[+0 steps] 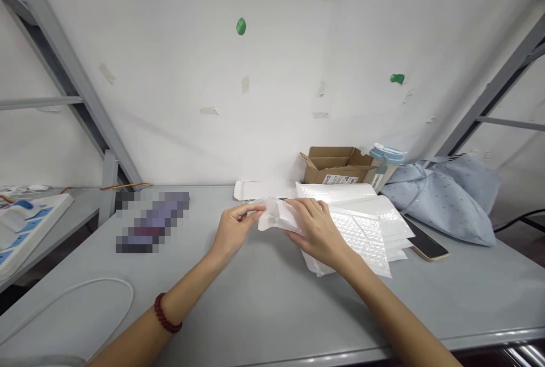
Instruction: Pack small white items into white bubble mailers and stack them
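Both hands meet above the middle of the grey table around a small, white, soft-looking packet (277, 215). Thumb and fingertips of my left hand (233, 229) pinch its left edge. The fingers of my right hand (317, 229) wrap over its right end and hide that part. Whether anything lies inside the packet cannot be seen. Just behind it is a flat white carton (258, 190), partly covered by the packet and fingers. A stack of white bubble mailers (360, 242) lies under and beyond my right hand.
At the back stand an open cardboard box (336, 165) and a blue-lidded cup (385, 165). A light blue cloth bag (447, 196) and a phone (426, 239) lie to the right. Leftward are a pixelated item (155, 222), a white cable (123, 282) and a power strip (38, 225).
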`<control>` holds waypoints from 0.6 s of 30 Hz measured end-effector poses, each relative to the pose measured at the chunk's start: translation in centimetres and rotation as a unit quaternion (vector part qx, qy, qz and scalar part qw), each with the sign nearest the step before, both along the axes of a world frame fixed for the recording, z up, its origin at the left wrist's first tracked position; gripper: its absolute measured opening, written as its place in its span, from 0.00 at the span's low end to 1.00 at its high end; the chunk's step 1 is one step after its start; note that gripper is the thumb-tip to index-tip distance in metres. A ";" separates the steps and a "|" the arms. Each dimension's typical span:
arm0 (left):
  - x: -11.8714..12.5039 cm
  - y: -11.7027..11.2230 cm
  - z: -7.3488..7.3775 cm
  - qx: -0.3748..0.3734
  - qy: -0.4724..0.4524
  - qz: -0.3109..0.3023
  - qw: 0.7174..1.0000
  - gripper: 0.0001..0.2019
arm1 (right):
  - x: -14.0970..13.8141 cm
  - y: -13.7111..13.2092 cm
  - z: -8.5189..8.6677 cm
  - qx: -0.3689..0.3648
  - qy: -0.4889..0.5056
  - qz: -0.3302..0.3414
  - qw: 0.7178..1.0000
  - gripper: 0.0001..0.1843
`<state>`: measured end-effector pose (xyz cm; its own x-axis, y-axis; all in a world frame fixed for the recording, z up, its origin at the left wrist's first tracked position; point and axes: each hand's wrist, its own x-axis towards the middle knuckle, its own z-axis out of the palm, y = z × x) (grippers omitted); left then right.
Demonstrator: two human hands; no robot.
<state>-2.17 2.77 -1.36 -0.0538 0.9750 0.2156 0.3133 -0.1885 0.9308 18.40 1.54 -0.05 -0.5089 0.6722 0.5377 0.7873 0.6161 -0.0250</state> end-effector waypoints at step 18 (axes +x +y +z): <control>-5.3 4.0 -2.2 -0.034 0.318 -0.042 0.946 0.11 | 0.7 0.5 0.2 -0.008 0.047 -0.028 0.998 0.25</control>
<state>-7.51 6.73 -3.58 0.1439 0.9828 0.1157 0.8013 -0.1843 0.5692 19.08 2.07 0.11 -0.4180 0.7068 0.5707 0.8144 0.5699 -0.1094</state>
